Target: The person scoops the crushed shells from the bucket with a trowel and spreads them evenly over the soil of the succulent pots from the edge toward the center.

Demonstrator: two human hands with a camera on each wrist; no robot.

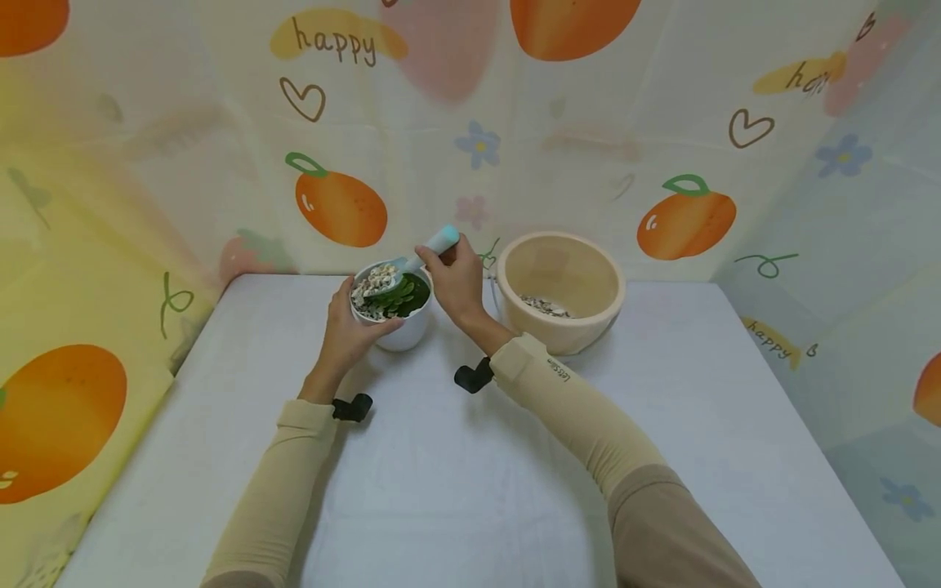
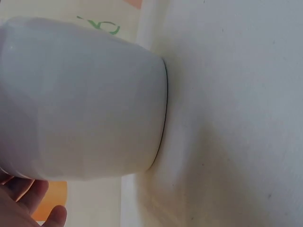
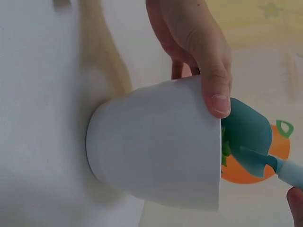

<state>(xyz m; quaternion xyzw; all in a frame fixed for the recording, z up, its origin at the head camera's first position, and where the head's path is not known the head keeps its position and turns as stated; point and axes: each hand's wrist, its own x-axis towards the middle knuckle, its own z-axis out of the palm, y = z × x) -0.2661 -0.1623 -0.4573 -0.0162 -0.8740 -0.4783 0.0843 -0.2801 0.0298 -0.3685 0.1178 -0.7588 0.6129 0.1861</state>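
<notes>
My left hand (image 1: 351, 325) holds a white flowerpot (image 1: 404, 333) by its left side, with the thumb at the front of the rim. The pot stands upright on the table, as its base (image 2: 154, 109) shows in the left wrist view. Green leaves (image 1: 400, 298) fill part of its mouth, and pale pebbles (image 1: 373, 280) lie at the left. Above the pot, my right hand (image 1: 459, 282) grips the light blue handle of a small trowel (image 1: 441, 239). The trowel's blade (image 3: 248, 127) tilts down over the pot's opening, close to the left thumb in the right wrist view.
A large cream bowl (image 1: 613, 287) stands right of the pot, beyond my right wrist, with some small pebbles (image 1: 544, 306) in its bottom. White cloth covers the table (image 1: 441, 490). A fruit-patterned curtain (image 1: 426, 180) rises directly behind the table's back edge.
</notes>
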